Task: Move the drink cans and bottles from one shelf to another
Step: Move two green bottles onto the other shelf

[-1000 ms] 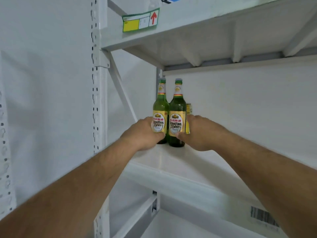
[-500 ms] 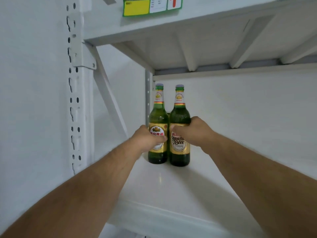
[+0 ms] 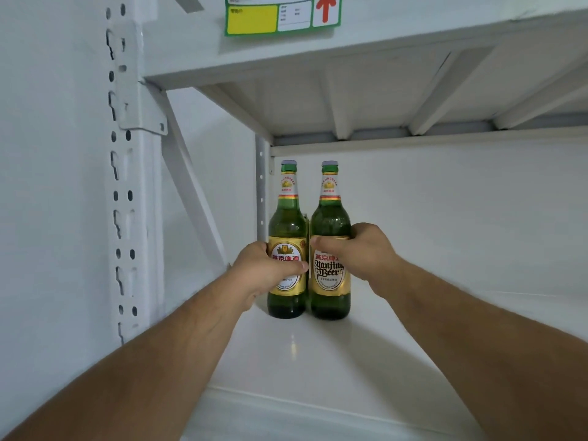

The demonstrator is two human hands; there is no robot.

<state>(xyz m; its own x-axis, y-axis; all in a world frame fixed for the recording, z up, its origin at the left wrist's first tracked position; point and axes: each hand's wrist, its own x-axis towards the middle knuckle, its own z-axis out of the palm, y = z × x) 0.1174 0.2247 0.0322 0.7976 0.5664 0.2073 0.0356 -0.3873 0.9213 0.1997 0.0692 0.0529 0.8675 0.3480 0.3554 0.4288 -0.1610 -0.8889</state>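
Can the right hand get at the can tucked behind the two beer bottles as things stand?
Probably not directly. The right hand is wrapped around the right bottle, and both bottles stand in front of the can, of which only a sliver shows between them. The left bottle is in the left hand.

2 bare forearms, no sleeves in view.

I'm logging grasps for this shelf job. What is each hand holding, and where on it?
Left hand grips the left beer bottle around its labelled body; right hand grips the right beer bottle around the label's top.
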